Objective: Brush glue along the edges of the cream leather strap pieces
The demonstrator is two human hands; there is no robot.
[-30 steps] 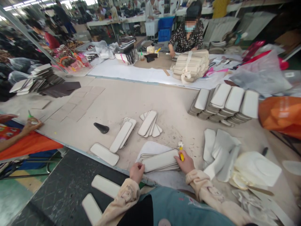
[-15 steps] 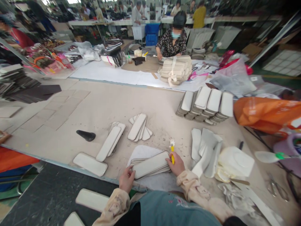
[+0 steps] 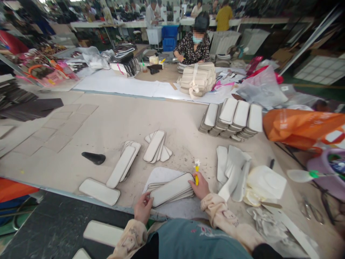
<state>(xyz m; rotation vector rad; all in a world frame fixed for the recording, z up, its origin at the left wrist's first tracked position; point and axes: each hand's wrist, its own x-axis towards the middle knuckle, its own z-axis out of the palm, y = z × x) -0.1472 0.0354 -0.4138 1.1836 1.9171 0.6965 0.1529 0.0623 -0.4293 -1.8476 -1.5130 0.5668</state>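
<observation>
My left hand (image 3: 143, 207) has its thumb and fingers closed at the left end of the top white panel (image 3: 172, 190), a long piece with rounded corners and a dark edge. More such panels are fanned out beneath it on a pale sheet (image 3: 159, 175). A small brush (image 3: 197, 172) with a yellow handle and whitish bristles is in my right hand (image 3: 201, 185), its bristles pointing up and away from me. That hand's fingers also touch the panel's right end. Left of the stack lie a single panel (image 3: 99, 191), a fanned pile (image 3: 124, 163) and a crossed pile (image 3: 155, 145).
Tall panel stacks (image 3: 233, 115) stand at the back right. Nearer are pale curved pieces (image 3: 231, 172), a white plastic container (image 3: 266, 181) and scissors (image 3: 311, 210). A black tool (image 3: 93, 157) lies left. Across the table a co-worker (image 3: 198, 46) sits behind a tied bundle (image 3: 198, 79).
My view has turned slightly, so most things sit a little further left. My hands stay at the panel's two ends. The co-worker's hand across the table has risen with a small tool.
</observation>
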